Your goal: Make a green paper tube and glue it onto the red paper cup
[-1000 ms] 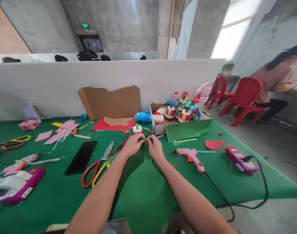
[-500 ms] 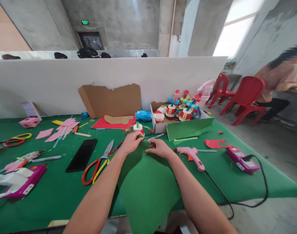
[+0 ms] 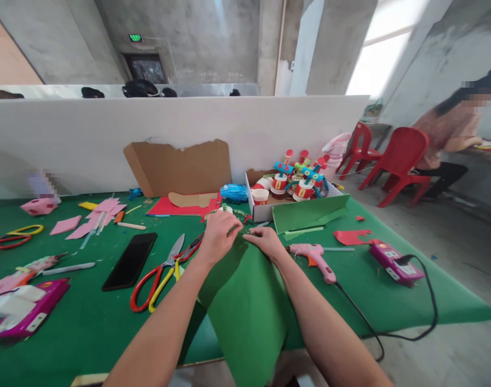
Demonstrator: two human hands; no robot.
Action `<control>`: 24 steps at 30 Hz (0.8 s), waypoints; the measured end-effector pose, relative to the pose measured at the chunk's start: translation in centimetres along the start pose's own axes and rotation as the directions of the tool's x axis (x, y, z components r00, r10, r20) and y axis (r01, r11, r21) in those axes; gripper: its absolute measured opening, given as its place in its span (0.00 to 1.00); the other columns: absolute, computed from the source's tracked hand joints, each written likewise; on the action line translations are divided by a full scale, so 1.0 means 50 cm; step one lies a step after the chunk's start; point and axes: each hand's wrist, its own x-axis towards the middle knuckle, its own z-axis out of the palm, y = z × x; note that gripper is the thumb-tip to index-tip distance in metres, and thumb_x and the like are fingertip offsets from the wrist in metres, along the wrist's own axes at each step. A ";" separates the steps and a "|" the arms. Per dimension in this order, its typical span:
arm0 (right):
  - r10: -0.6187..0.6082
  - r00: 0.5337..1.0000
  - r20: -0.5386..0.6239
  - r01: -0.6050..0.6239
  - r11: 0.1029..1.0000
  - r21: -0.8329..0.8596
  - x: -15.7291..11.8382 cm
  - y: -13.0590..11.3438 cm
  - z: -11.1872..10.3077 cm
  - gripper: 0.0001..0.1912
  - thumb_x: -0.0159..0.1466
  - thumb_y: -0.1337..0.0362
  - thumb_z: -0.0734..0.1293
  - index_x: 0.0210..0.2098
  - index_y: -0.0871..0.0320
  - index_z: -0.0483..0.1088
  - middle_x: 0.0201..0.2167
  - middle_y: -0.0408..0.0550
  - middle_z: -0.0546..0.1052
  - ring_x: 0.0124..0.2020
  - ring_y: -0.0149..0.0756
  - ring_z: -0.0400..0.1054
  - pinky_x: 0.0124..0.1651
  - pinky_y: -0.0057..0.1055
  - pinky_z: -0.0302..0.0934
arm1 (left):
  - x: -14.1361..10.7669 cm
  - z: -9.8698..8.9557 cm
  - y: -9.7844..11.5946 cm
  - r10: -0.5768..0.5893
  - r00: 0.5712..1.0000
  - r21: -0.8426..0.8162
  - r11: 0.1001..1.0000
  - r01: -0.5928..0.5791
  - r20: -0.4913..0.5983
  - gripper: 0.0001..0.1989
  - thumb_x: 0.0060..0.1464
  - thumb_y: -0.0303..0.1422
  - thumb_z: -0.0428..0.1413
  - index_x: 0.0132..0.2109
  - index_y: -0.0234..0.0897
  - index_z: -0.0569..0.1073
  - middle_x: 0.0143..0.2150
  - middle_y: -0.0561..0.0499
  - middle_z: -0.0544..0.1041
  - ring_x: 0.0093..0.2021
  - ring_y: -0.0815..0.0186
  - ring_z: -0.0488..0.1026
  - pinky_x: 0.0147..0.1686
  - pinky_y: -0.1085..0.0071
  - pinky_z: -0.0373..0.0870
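A large sheet of green paper (image 3: 245,306) hangs curved between my forearms, its near end dropping past the table edge. My left hand (image 3: 220,235) pinches the sheet's far end with thumb and fingers. Close beside it, my right hand (image 3: 265,240) is closed on the same end, its fingertips near the left ones. Just beyond my hands stands a small paper-cup figure with springy folded arms (image 3: 240,214), mostly hidden behind the left hand. Left of my left forearm lie red-and-yellow-handled scissors (image 3: 165,271).
A pink glue gun (image 3: 316,257) and a purple power strip (image 3: 396,262) lie on the right. At the back, a white box (image 3: 257,214) holds several cup figures. A black phone (image 3: 130,260) and pink paper pieces (image 3: 98,215) are on the left. A person sits at far right.
My left hand has turned and risen slightly over the paper's end, hiding more of the cup figure. The green sheet is now more narrowly curved. The view has shifted slightly.
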 end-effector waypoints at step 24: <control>0.231 0.952 0.201 -0.279 0.924 0.261 -0.018 -0.012 -0.010 0.05 0.49 0.63 0.71 0.23 0.58 0.74 0.19 0.39 0.74 0.21 0.29 0.63 0.30 0.28 0.58 | -0.018 0.049 0.016 -0.116 0.966 0.002 0.993 0.119 0.233 0.08 0.52 0.23 0.52 0.29 0.36 0.74 0.30 0.46 0.77 0.37 0.60 0.71 0.41 0.65 0.66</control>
